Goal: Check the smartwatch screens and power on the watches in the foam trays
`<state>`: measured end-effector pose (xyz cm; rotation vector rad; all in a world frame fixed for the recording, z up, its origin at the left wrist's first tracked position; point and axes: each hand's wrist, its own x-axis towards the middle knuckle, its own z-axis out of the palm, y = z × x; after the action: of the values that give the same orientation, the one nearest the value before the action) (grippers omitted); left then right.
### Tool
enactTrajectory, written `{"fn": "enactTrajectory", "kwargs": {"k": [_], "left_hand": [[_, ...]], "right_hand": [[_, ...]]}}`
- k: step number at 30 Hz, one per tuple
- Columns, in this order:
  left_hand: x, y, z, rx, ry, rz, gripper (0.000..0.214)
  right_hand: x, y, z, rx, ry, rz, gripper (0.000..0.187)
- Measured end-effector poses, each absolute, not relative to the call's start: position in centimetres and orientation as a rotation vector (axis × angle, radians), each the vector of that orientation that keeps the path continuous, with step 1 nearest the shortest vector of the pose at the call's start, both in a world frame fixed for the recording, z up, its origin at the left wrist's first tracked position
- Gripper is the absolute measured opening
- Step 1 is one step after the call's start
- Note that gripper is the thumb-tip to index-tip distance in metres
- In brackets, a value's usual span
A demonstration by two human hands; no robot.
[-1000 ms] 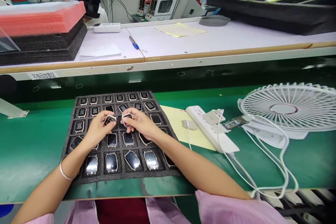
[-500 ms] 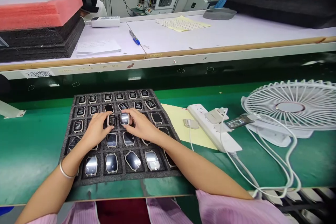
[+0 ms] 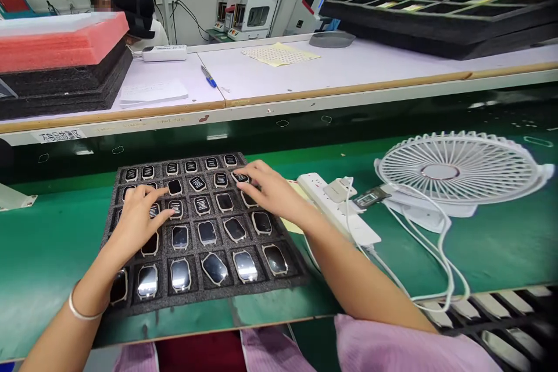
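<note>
A dark foam tray holds rows of strapless square smartwatches in its cells. Some screens show lines of white text; others are dark. My left hand is over the tray's left side, thumb and index finger apart. Its index fingertip is beside a dark-screened smartwatch, and its thumb tip is at the edge of a lit smartwatch lying in its cell. At the right end of the second row, my right hand has thumb and fingers around a lit smartwatch, partly hidden by the fingers.
Right of the tray are a white power strip with plugs and cables, and a white fan. A raised shelf behind bears foam stacks, papers and a pen. A person is beyond it.
Both hands have come off the two smartwatches they held side by side, which now lie in their cells. My right hand has moved right and away from me; my left has shifted left.
</note>
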<state>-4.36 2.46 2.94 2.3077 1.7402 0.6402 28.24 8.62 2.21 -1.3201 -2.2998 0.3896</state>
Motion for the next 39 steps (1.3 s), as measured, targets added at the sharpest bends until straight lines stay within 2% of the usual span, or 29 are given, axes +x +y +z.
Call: {"fn": "enactTrajectory", "kwargs": {"k": [5,8,15,21,26,30,33,39], "left_hand": [[1.3,4.2,3.6,2.370,1.549,0.479,0.032],[6.4,5.9,2.5,2.376,1.478,0.255,0.029],[10.5,7.6,0.2,2.311,1.518,0.272,0.023],[9.0,7.1,1.0,2.171,1.359,0.392,0.029],[7.5,6.7,3.4,1.964,1.209,0.616,0.017],[4.1,6.3,5.7,1.392,0.961,0.911,0.042],[1.5,6.0,6.0,1.042,1.005,1.067,0.058],[-1.5,5.5,3.5,0.968,1.220,1.183,0.047]], "right_hand": [[29.8,8.3,1.0,-1.891,-2.544,0.151,0.026],[29.3,7.8,-1.1,-1.812,-2.528,0.089,0.022],[29.3,7.1,-3.9,-1.490,-2.303,0.357,0.010],[28.9,7.0,-4.3,-1.444,-2.290,0.433,0.018],[29.7,7.3,-3.9,-1.250,-1.870,0.764,0.028],[29.1,7.2,-2.9,-1.134,-1.398,1.225,0.055],[27.6,6.8,-1.8,-1.023,-1.180,1.511,0.069],[22.0,6.2,1.3,-0.839,-1.219,1.810,0.062]]}}
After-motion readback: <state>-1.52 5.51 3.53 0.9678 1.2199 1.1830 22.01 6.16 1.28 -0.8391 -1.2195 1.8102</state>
